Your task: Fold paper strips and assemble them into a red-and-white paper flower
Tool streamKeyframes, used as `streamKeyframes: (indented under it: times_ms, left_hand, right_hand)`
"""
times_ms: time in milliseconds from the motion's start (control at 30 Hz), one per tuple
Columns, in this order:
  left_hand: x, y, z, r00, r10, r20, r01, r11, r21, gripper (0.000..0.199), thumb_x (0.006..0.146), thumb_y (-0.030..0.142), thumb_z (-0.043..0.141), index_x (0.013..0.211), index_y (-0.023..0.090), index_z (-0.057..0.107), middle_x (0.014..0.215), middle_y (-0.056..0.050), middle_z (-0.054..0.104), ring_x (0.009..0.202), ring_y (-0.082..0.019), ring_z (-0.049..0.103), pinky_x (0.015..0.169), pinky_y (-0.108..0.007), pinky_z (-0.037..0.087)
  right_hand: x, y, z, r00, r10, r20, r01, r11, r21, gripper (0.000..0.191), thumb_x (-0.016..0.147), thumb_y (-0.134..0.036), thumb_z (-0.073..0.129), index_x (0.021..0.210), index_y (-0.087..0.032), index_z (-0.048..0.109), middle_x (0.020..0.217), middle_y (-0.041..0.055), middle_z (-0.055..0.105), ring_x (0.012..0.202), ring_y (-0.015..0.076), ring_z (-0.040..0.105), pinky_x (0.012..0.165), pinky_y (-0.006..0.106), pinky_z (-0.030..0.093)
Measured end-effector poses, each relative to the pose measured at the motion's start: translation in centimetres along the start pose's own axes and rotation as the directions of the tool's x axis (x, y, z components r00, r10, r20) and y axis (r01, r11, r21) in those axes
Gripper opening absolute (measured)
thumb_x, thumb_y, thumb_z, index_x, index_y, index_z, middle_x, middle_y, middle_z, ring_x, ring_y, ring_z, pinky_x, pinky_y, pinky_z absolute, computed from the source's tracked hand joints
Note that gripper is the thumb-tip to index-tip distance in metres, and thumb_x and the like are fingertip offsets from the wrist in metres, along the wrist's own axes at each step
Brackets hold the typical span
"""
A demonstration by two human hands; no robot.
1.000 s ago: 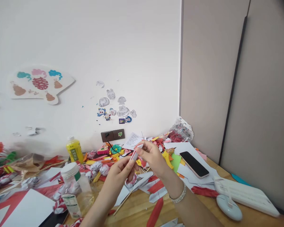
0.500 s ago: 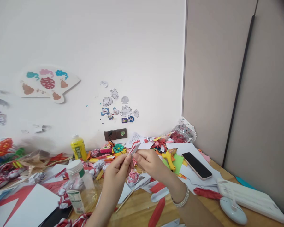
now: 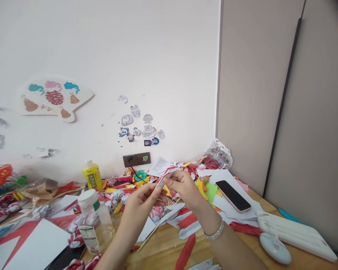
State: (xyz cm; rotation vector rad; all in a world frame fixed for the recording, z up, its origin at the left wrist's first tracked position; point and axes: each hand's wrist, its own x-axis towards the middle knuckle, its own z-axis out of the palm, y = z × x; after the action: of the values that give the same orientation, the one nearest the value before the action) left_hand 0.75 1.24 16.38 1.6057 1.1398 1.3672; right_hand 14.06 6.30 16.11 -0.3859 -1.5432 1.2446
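Observation:
Between my two hands is a narrow folded strip of red and white paper point(image 3: 166, 174), tilted up to the right. My left hand point(image 3: 146, 195) pinches its lower end between thumb and fingers. Higher on the strip, my right hand point(image 3: 181, 185) grips it, a beaded bracelet point(image 3: 216, 229) on the wrist. Just below my hands lies a red-and-white folded paper flower point(image 3: 157, 213). A thin wooden stick point(image 3: 148, 239) rests on the table under my left hand.
A clear jar with a white lid point(image 3: 90, 221) stands left, a yellow bottle point(image 3: 92, 175) behind it. A yellow glue gun point(image 3: 202, 188), a phone point(image 3: 233, 195), a mouse point(image 3: 275, 248) and a white keyboard point(image 3: 298, 235) lie right. Paper scraps cover much of the table point(image 3: 157, 255).
My right hand has moved slightly right and up along the paper strip, which now leans more to the right. My left hand keeps its pinch. The view has shifted slightly.

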Motion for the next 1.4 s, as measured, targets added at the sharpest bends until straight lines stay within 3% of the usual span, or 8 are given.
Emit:
streamKeyframes:
  times_ms: [300,633,900,967,1067,1233,1300,1400]
  left_hand:
    - [-0.6,-0.6,0.2,0.984,0.122,-0.132,-0.108,0.988,0.108,0.024,0.079,0.039,0.051,0.077,0.017,0.059,0.051,0.003,0.058,0.049,-0.014,0.056,0.051,-0.024,0.046]
    - [-0.6,0.0,0.4,0.977,0.145,-0.159,-0.105,0.965,0.239,0.025,0.08,0.04,0.049,0.073,0.018,0.059,0.047,0.004,0.055,0.047,-0.012,0.053,0.048,-0.021,0.043]
    - [-0.1,-1.0,0.3,0.979,0.149,-0.139,-0.133,0.984,0.122,0.042,0.077,0.043,0.053,0.11,0.018,0.046,0.092,-0.009,0.07,0.082,-0.02,0.066,0.071,-0.034,0.052]
    - [-0.3,-1.5,0.5,0.955,0.22,-0.199,-0.165,0.951,0.262,0.042,0.079,0.041,0.05,0.115,0.02,0.044,0.099,-0.011,0.068,0.089,-0.021,0.065,0.075,-0.035,0.051]
    - [-0.4,-2.2,0.6,0.881,0.403,-0.246,-0.209,0.8,0.562,0.038,0.082,0.036,0.047,0.117,0.022,0.048,0.104,-0.009,0.067,0.092,-0.022,0.064,0.079,-0.033,0.049]
    - [-0.3,-2.8,0.5,0.731,0.675,-0.101,-0.379,0.524,0.763,0.037,0.085,0.021,0.045,0.122,0.019,0.05,0.103,-0.011,0.066,0.091,-0.02,0.062,0.08,-0.028,0.046]
    - [-0.3,-2.8,0.5,0.705,0.706,-0.07,-0.411,0.487,0.771,0.039,0.085,0.017,0.044,0.124,0.019,0.048,0.104,-0.012,0.063,0.094,-0.019,0.059,0.081,-0.028,0.045]
    - [-0.4,-2.4,0.5,0.722,0.69,-0.054,-0.435,0.514,0.739,0.041,0.086,0.014,0.041,0.127,0.02,0.045,0.102,-0.01,0.061,0.092,-0.017,0.057,0.078,-0.026,0.045]
  right_hand:
    - [-0.1,0.1,-0.3,0.985,0.039,0.168,-0.032,0.999,-0.042,0.032,0.074,-0.043,0.061,0.085,-0.013,0.058,0.056,-0.0045,0.045,0.047,0.0058,0.038,0.044,0.019,0.03]
    - [0.0,0.7,0.0,0.996,0.037,0.086,-0.038,0.999,0.008,0.027,0.073,-0.039,0.062,0.079,-0.013,0.057,0.054,-0.0045,0.048,0.046,0.0062,0.042,0.044,0.019,0.034]
    - [0.2,0.8,0.3,0.999,0.026,-0.046,-0.023,0.998,0.06,0.023,0.069,-0.036,0.065,0.074,-0.015,0.057,0.056,-0.0029,0.052,0.045,0.0065,0.043,0.043,0.019,0.037]
    - [0.2,0.7,0.3,0.998,0.018,-0.067,-0.013,0.997,0.077,0.023,0.068,-0.035,0.066,0.073,-0.015,0.056,0.056,-0.0032,0.052,0.044,0.006,0.042,0.043,0.018,0.036]
    - [0.2,0.6,0.5,0.996,0.004,-0.084,0.003,0.996,0.086,0.022,0.069,-0.034,0.065,0.072,-0.015,0.056,0.053,-0.0043,0.049,0.043,0.0063,0.041,0.04,0.018,0.035]
    - [0.0,0.4,1.1,0.995,-0.004,-0.101,0.007,1.0,0.029,0.02,0.072,-0.034,0.061,0.075,-0.015,0.055,0.048,-0.0062,0.046,0.041,0.0067,0.041,0.039,0.018,0.034]
    - [-0.1,0.2,1.2,0.993,-0.012,-0.113,0.011,1.0,-0.01,0.02,0.073,-0.034,0.061,0.076,-0.015,0.055,0.049,-0.006,0.046,0.041,0.007,0.042,0.04,0.019,0.034]
    - [-0.3,0.1,1.2,0.993,-0.035,-0.112,0.029,0.998,-0.054,0.021,0.073,-0.035,0.06,0.073,-0.015,0.054,0.05,-0.0052,0.046,0.044,0.0073,0.043,0.042,0.019,0.034]
